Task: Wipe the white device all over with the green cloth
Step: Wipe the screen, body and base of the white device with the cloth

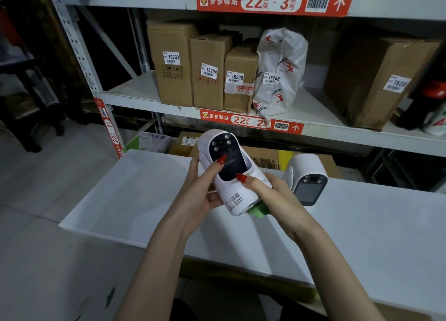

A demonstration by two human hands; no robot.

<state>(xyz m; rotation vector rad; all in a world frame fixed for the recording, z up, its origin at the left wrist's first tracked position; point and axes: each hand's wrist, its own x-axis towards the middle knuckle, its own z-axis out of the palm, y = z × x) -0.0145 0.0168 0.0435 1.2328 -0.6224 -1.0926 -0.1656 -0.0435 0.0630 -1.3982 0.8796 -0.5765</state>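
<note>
Floor: pale tiles at far left, dim; we note dark furniture standing beyond the shelving (79, 55) upright.
Left hand: left hand (205, 183) is wrapped round the near-left side of the white device (229, 176), thumb laid across its dark face; we judge this grip steadies the body clear of the bench so every side can be reached.
Device position: held in the air above the bench (125, 200), tilted, lens end up and away, label end toward us.
Right hand: right hand (268, 193) closes on the device's right flank, thumb tip on the dark face.
Cloth: green cloth (258, 209) shows only as a small fold under the right hand at the base end; we take it as pressed against the underside for wiping, contact itself hidden.
Second unit: second device (307, 178) rests on the bench just right of the hands, untouched.
Bench: white, flat, matte, otherwise bare.
Room: shelving behind carries numbered cardboard boxes (207, 70) and a white bag (280, 72); lighting low.
</note>
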